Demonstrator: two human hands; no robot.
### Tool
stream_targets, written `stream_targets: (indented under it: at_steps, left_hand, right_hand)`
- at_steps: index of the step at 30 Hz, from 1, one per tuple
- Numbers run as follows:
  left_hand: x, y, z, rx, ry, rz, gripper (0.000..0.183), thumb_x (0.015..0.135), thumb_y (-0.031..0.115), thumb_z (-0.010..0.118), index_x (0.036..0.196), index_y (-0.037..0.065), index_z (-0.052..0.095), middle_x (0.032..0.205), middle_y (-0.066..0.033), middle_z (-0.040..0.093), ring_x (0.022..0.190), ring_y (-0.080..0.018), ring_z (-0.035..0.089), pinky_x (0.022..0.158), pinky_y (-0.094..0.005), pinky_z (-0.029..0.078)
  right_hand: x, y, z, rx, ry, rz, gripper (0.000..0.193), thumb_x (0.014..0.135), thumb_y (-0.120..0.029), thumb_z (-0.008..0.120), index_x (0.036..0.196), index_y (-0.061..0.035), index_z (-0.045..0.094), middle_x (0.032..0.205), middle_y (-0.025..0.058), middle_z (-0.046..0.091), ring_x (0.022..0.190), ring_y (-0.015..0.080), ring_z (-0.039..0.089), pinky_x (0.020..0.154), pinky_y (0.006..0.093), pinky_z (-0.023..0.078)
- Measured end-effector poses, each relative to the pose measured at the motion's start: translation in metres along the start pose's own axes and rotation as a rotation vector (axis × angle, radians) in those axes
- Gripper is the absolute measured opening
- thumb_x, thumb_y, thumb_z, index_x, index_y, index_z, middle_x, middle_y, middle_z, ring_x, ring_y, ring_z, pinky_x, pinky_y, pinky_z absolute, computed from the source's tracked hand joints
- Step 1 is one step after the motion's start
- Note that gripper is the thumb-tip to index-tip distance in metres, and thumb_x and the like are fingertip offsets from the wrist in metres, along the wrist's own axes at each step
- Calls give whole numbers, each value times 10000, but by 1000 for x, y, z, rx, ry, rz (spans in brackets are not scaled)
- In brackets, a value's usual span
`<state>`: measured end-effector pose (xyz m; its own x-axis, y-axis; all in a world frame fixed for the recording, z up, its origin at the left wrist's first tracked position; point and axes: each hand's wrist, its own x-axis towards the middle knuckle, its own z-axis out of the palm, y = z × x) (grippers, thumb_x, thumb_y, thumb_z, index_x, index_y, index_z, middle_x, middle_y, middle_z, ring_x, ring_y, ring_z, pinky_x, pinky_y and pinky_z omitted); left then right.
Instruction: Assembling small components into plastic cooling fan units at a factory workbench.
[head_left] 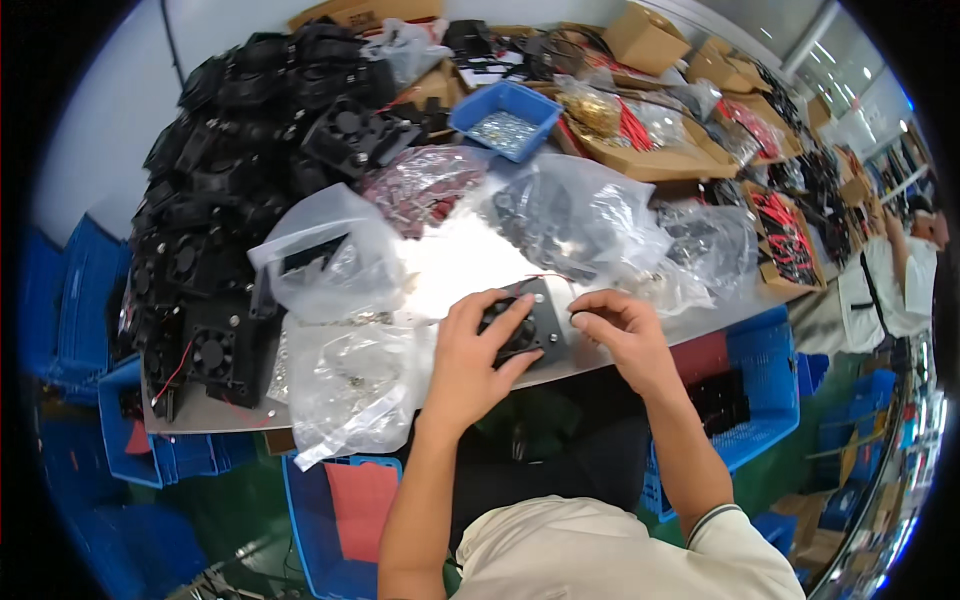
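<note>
A black square plate with a round cooling fan point(545, 318) lies at the table's front edge. Silvery screw heads show at its corners, and a thin red wire runs off its far side. My left hand point(478, 350) grips the plate from the left, fingers across the fan and thumb at the near edge. Just right of the plate, my right hand point(622, 335) is closed in a pinch, with a small dark thing at the fingertips that is too small to name.
Black fan units point(225, 170) are piled high at the left. Clear bags of parts point(355, 385) surround the work spot. A blue tray point(508, 92) of small metal parts and cardboard boxes point(660, 160) stand behind. Blue crates point(765, 385) sit below; a person point(870, 290) is at far right.
</note>
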<state>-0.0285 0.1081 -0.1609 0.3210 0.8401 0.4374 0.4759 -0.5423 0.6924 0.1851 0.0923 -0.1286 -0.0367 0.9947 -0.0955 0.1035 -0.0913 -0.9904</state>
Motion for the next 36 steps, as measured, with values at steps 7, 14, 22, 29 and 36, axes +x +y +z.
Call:
stream_targets:
  at_steps: [7,14,22,29,36]
  left_hand:
    - [1,6,4,22,-33,-46,605,654,117,805,1232,126,625,1243,-136,508,1122,-315,504,938,-384,436]
    - [-1,5,6,15,-26,-36,613,652,105,805,1237,123,621,1247,-128,510,1138,-313,505,937,-378,443]
    - [-1,5,7,4,-40,-71,619,651,78,797,1243,105,617,1242,-120,516,1128,-299,509,940,-373,442]
    - [-1,6,7,29,-22,-57,609,649,70,795,1232,100,622,1236,-120,516,1109,-300,519,929,-369,447]
    - [2,7,7,-3,-32,-53,596,649,66,794,1221,94,628,1237,-118,521,1103,-296,524,932,-368,446]
  right_hand:
    - [-6,3,9,70,-50,125,155,876,-81,652,1007,2,653,838,3,632,726,67,574,648,214,455]
    - [-1,14,17,-62,-42,-8,156,877,-93,655,995,8,655,850,4,635,757,45,559,661,203,443]
    - [-2,8,19,-137,-34,-48,142,856,-109,676,938,5,666,817,0,587,669,48,510,606,225,417]
    - [-7,4,-21,-388,186,-196,148,874,-91,621,965,20,656,817,70,645,737,120,585,681,261,468]
    - [18,18,-85,-1278,398,-227,138,855,-123,583,924,-35,665,886,139,630,833,334,623,725,399,496]
